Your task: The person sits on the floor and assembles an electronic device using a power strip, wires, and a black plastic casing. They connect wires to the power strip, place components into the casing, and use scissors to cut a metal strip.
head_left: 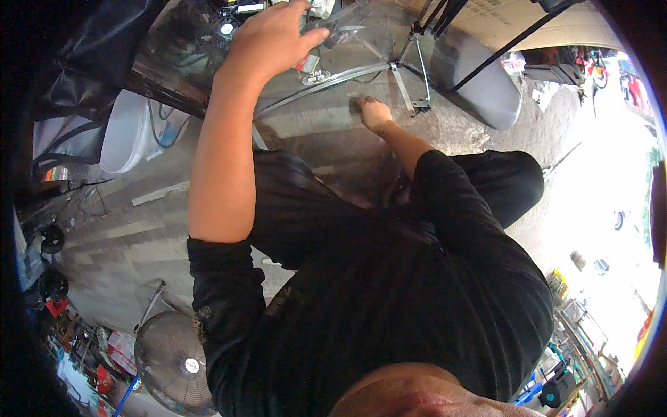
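My left hand (pixel 274 42) reaches to the top of the view, over a transparent plastic sheet or bag (pixel 358 35) and small items beneath it. Its thumb stands apart from the fingers, and I see nothing between them. A small red and white packet (pixel 308 64) lies just below the thumb. Lower and to the right, my right hand (pixel 374 115) is closed near the floor, its fingertips dark. Whatever it may hold is hidden. A folding metal stand (pixel 403 83) with thin legs stands close beside it.
A grey rounded panel (pixel 479 80) and a cardboard box (pixel 535 21) are at the upper right. A white bucket (pixel 126 135) stands at the left with a cable near it. At the lower left are a round fan (pixel 174 361) and cluttered parts.
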Action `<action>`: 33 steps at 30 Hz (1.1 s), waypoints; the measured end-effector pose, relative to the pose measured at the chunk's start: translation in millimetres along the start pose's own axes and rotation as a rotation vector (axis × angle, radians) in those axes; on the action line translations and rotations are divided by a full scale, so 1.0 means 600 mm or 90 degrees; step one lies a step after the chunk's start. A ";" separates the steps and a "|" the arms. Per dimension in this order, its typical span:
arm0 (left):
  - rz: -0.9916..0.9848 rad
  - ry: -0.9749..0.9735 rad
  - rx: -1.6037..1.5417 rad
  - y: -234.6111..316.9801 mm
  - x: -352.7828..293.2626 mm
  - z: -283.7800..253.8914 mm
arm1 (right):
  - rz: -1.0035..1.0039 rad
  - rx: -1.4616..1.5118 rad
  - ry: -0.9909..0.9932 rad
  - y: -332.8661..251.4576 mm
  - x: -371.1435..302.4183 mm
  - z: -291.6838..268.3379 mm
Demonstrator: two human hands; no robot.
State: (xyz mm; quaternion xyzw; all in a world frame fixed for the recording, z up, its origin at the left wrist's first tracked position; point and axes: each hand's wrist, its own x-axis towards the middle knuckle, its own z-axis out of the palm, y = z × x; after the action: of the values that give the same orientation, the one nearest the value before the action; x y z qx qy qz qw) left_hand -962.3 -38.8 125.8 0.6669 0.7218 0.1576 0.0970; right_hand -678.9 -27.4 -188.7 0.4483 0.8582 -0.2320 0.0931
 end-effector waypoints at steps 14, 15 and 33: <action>-0.039 -0.029 -0.008 -0.015 -0.016 -0.017 | 0.046 0.272 -0.194 -0.048 0.060 -0.036; -0.047 -0.046 -0.010 -0.010 -0.014 -0.012 | 0.053 0.330 -0.218 -0.051 0.062 -0.050; 0.054 -0.091 -0.292 0.099 -0.018 0.068 | 0.057 0.973 -0.129 -0.156 -0.038 -0.469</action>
State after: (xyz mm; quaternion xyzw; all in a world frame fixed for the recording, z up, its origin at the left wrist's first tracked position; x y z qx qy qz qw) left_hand -891.5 -42.2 108.1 0.6665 0.6297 0.2736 0.2904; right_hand -728.5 45.8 95.6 0.3990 0.4283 -0.7959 -0.1546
